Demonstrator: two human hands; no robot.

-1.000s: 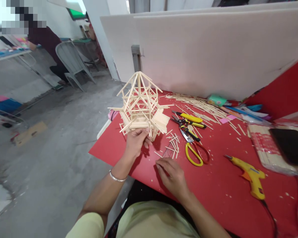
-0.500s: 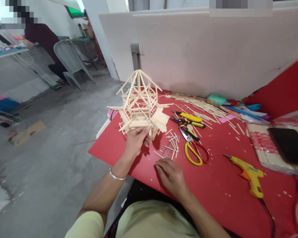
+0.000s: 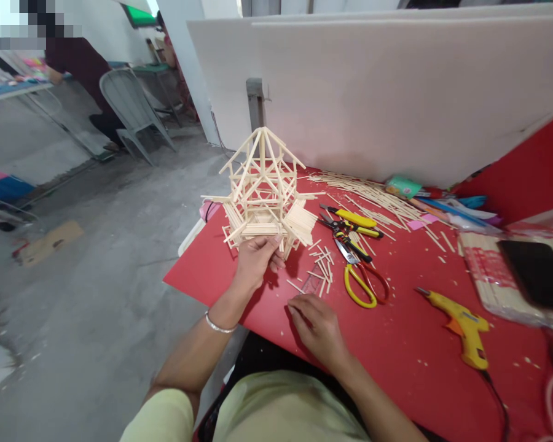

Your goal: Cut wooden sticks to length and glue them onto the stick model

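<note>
A pagoda-like model house (image 3: 263, 178) built of thin wooden sticks stands at the left end of the red table. It has an open pointed roof frame and lower roof panels of sticks laid side by side. My left hand (image 3: 257, 261) pinches the model's lower front edge between thumb and forefinger; the exact piece under the fingertips is hidden. My right hand (image 3: 317, 325) rests at the table's near edge, its fingers curled with nothing visible in them. Just beyond it lie short cut sticks (image 3: 323, 265) and a small clear ruler-like strip (image 3: 311, 281).
Scissors (image 3: 360, 285), pliers (image 3: 350, 236) and a yellow cutter (image 3: 354, 217) lie right of the model. Farther right are a yellow glue gun (image 3: 463, 325) with its cord and a phone (image 3: 539, 270) on packed sticks. Long sticks (image 3: 364, 191) lie along the white board (image 3: 373, 92). A person sits far left.
The view has shifted slightly, so the model appears a little farther right. Both hands keep nearly the same pose and place.
</note>
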